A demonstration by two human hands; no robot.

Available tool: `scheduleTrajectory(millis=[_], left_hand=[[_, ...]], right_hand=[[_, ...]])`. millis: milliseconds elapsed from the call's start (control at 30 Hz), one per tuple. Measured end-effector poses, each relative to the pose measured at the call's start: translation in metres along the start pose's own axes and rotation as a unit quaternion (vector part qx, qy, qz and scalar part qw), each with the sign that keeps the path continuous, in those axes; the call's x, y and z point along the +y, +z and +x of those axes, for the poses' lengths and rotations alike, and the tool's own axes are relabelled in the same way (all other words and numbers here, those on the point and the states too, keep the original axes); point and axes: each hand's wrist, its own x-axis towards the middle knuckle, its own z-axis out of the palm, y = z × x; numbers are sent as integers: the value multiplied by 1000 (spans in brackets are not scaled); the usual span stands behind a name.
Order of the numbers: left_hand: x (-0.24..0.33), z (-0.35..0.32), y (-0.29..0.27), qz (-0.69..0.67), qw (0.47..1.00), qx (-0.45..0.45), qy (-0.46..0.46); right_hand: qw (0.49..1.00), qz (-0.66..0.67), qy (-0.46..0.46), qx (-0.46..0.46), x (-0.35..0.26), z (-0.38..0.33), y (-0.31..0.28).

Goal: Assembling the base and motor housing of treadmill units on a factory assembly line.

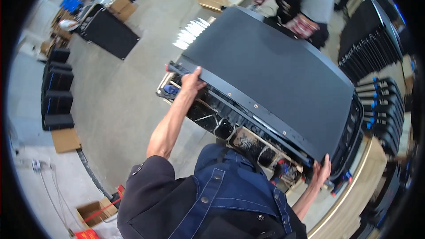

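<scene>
A large dark grey panel [270,57], slightly curved, lies across a workbench in front of me, with a row of small rivets or screws along its near edge. My left hand [192,82] grips that near edge toward its left corner, fingers bent against it. At the near right corner, my right hand [322,170] closes on the panel with a finger pointing up; part of that hand is hidden. A black frame [352,128] with slots shows under the panel's right end. Black rails run beneath the near edge, between my hands.
Under the panel, the workbench shelf [245,139] holds tools and dark parts. Across from me stands another person [305,9] with patterned sleeves. Stacked black panels [369,40] and black frames [385,115] stand at the right. A black case [110,33] is at the far left.
</scene>
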Motion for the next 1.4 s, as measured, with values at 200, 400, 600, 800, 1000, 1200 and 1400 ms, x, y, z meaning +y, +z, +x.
scheduleTrajectory(millis=[200,400,600,800,1000,1200,1400], left_hand=[[0,-1,-13,36,997,-67,-33],[4,6,-30,62,995,-73,-11],[-13,-10,-33,28,995,-93,15],[-13,-15,-37,113,992,-52,22],[-4,-11,-57,386,911,-51,133],[-18,-43,-58,241,962,-131,-7],[-64,-36,-3,-16,990,-134,-49]], right_hand=[[995,-87,-31,32,5,11,-4],[987,-145,-42,54,9,-22,-7],[983,-159,-85,44,17,-21,-23],[979,-175,-105,22,29,-24,-20],[974,-205,-94,21,40,-30,-15],[967,-232,-105,-22,42,-20,-24],[759,-584,-268,-102,-2,-20,-46]])
